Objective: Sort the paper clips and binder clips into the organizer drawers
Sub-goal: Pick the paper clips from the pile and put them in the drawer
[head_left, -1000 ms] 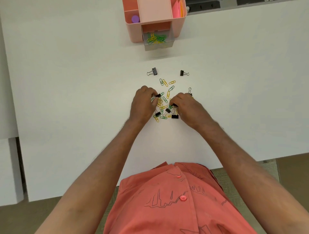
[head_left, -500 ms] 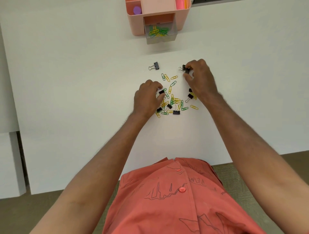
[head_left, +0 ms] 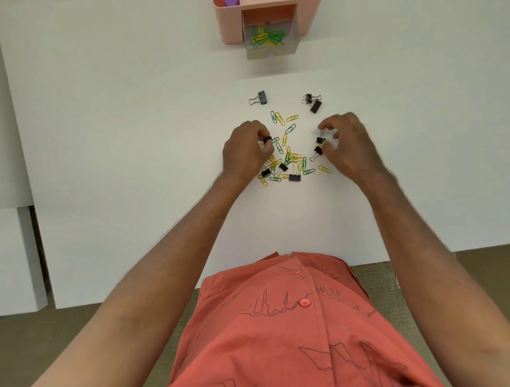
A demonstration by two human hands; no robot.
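Observation:
A loose pile of green and yellow paper clips mixed with small black binder clips lies mid-table. My left hand sits at the pile's left edge, fingers pinched on a black binder clip. My right hand hovers at the pile's right with fingers spread, just beside two black binder clips. Two binder clips lie together further back, one more to their left. The pink organizer stands at the far edge, its clear drawer pulled out with paper clips inside.
The white table ends in a front edge close to my orange shirt. A purple object sits in a top compartment of the organizer. A lower white surface lies to the left.
My right hand went out to the far binder clip, left one there beside it, and has come back to the pile's right side, open. My left hand stayed at the pile's left.

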